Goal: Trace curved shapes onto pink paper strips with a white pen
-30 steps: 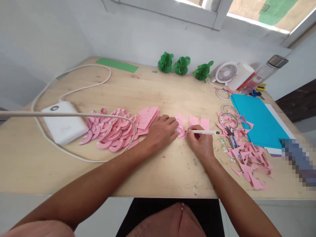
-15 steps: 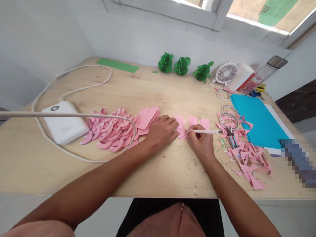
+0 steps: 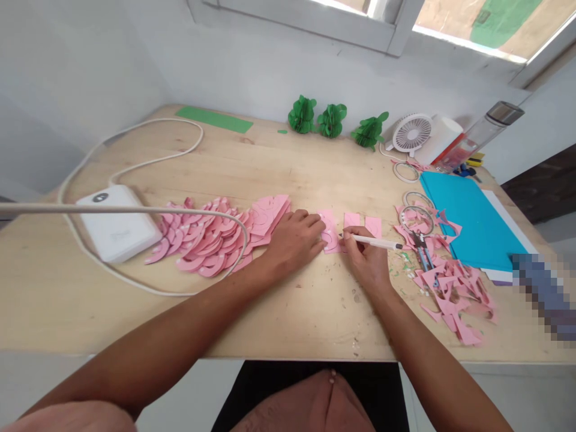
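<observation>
My right hand (image 3: 366, 258) is closed on a white pen (image 3: 378, 242), its tip at the right edge of a pink paper piece (image 3: 330, 243) with curved lines drawn on it. Flat on the table, fingers spread, my left hand (image 3: 297, 237) touches the left side of that piece. Two smaller pink pieces (image 3: 373, 225) lie just beyond my right hand. To the left of my left hand are marked pink sheets (image 3: 267, 216) and a heap of curved pink cutouts (image 3: 211, 240).
A white cable loops around a white power bank (image 3: 117, 223) at the left. Pink scraps (image 3: 454, 294), scissors (image 3: 423, 252), tape rolls and a blue folder (image 3: 472, 219) lie right. Green paper shapes (image 3: 332, 120), a fan (image 3: 413, 133) and a bottle (image 3: 486, 132) stand at the back.
The pen's rear end has tilted slightly down and toward the left in view, with my right hand shifting a little. My left hand has stayed in place.
</observation>
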`<state>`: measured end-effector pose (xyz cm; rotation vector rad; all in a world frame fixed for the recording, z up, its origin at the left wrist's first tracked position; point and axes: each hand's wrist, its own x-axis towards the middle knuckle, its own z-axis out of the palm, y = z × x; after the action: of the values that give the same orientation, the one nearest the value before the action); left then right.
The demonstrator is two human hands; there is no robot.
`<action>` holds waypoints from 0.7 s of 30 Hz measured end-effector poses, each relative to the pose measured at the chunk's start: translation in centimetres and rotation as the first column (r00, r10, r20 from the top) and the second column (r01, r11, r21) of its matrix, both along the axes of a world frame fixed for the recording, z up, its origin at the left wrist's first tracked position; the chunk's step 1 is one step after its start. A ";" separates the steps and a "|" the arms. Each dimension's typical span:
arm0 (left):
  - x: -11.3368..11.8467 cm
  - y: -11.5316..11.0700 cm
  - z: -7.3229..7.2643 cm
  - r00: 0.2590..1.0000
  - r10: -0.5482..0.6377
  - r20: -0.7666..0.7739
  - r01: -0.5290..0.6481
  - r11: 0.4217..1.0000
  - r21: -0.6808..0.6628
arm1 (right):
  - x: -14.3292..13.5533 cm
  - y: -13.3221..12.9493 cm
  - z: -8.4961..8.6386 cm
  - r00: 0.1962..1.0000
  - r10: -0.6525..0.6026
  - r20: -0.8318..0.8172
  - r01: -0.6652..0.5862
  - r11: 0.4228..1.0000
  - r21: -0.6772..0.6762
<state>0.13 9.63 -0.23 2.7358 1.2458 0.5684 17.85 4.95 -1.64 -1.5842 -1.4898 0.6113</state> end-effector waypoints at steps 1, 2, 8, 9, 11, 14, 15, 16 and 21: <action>0.0 0.0 0.0 1.000 0.001 -0.001 -0.001 1.000 -0.003 | 0.0 0.0 0.0 1.000 0.005 -0.004 -0.005 1.000 0.002; 0.0 0.0 0.0 1.000 0.003 -0.002 -0.003 1.000 -0.006 | 0.0 0.0 -0.1 1.000 0.009 -0.006 -0.008 1.000 0.004; 0.0 -0.1 0.2 1.000 0.006 -0.003 -0.006 1.000 -0.022 | 0.0 -0.1 0.1 0.999 0.032 -0.008 -0.032 0.999 0.017; 0.0 -0.1 0.2 1.000 0.006 -0.001 -0.006 1.000 -0.022 | 0.1 -0.1 0.1 0.999 0.033 -0.005 -0.033 0.999 0.017; 0.0 -0.1 0.2 1.000 0.004 0.002 -0.004 1.000 -0.020 | 0.1 -0.1 0.1 0.999 0.032 0.005 -0.032 0.999 0.013; -0.1 0.0 0.1 1.000 0.001 0.007 -0.001 1.000 -0.013 | 0.0 -0.1 0.1 0.999 0.029 0.018 -0.029 1.000 0.011; -0.1 0.0 0.1 1.000 -0.002 0.010 0.003 1.000 -0.011 | 0.0 -0.1 0.0 0.999 0.026 0.021 -0.026 1.000 0.012; -0.1 0.0 0.0 1.000 -0.006 0.015 0.006 1.000 -0.009 | 0.0 -0.1 0.1 0.999 0.025 0.025 -0.025 1.000 0.012; -0.1 0.1 -0.2 1.000 -0.006 0.022 0.006 1.000 -0.009 | -0.1 -0.2 0.1 0.999 0.019 0.038 -0.019 1.000 0.007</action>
<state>0.01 9.72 -0.38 2.7178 1.2316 0.5890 17.79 4.77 -1.52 -1.5852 -1.5353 0.5888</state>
